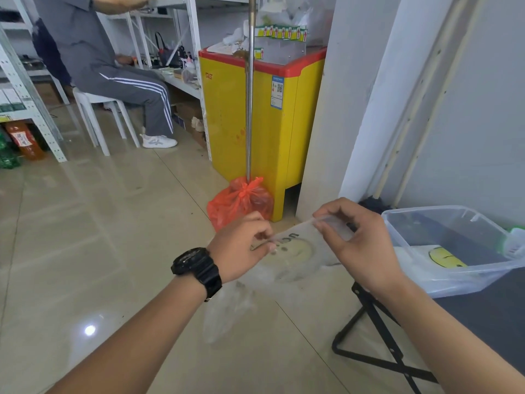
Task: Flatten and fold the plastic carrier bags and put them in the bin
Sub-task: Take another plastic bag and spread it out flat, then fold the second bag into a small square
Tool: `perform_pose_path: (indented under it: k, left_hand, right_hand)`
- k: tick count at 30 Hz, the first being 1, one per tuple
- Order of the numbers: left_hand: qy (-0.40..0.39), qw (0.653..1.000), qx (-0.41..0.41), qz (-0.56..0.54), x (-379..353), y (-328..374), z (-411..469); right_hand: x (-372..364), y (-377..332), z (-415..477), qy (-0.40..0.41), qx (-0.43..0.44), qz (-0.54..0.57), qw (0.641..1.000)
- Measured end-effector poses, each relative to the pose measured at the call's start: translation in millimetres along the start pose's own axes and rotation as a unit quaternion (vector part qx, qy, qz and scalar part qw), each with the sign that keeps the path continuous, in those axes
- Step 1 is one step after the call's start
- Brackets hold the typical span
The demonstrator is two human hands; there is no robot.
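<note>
A clear plastic carrier bag with a yellow smiley print hangs in the air in front of me, held by its top edge. My left hand, with a black watch on the wrist, pinches the left end of that edge. My right hand pinches the right end, and the bag's lower part droops loosely below. To the right a clear plastic bin sits on a black table. Inside it lies a folded smiley bag.
A red tied bag sits on the tiled floor against a yellow freezer, with a metal pole rising from it. A person sits on a white chair at the back left by shelving. The table's black folding legs stand below right.
</note>
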State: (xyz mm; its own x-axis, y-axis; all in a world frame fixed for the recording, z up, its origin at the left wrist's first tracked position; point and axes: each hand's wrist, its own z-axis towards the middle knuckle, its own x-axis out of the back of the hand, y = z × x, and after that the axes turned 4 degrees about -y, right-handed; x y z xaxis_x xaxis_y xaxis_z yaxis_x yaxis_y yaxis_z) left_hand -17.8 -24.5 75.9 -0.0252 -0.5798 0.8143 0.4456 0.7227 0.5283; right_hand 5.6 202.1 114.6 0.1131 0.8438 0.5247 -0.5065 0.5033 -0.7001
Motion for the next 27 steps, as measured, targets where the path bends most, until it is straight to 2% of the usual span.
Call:
perform_pose_path:
  k: [5, 7, 10, 13, 15, 19, 23, 27]
  left_hand:
    - [0.065, 0.995, 0.021, -0.068, 12, 4, -4]
    - [0.06, 0.996, 0.032, -0.056, 17, 5, -5]
    - [0.007, 0.999, 0.048, -0.018, 16, 7, -7]
    - [0.033, 0.997, 0.062, 0.028, 15, 10, -6]
    - [0.059, 0.995, 0.06, 0.046, 16, 11, -5]
    - [0.019, 0.998, 0.054, 0.016, 12, 12, -5]
    - [0.063, 0.995, 0.073, -0.011, 6, 4, -3]
    - [0.107, 0.982, 0.069, -0.136, 15, -5, 1]
  right_hand:
    - [14, 18, 2, -0.086, -0.083, -0.024, 0.993]
    - [14, 23, 2, -0.067, -0.082, -0.027, 0.994]
    - [12, 21, 0, -0.061, -0.055, -0.03, 0.996]
    - [11, 23, 0, -0.071, -0.041, -0.048, 0.995]
    - [11, 26, -1, -0.05, -0.03, -0.065, 0.996]
    - [6, 18, -4, -0.015, -0.008, -0.07, 0.997]
    - [-4, 10, -10, -0.074, 0.068, -0.104, 0.989]
    - [-2, 7, -9, -0.166, 0.081, -0.139, 0.973]
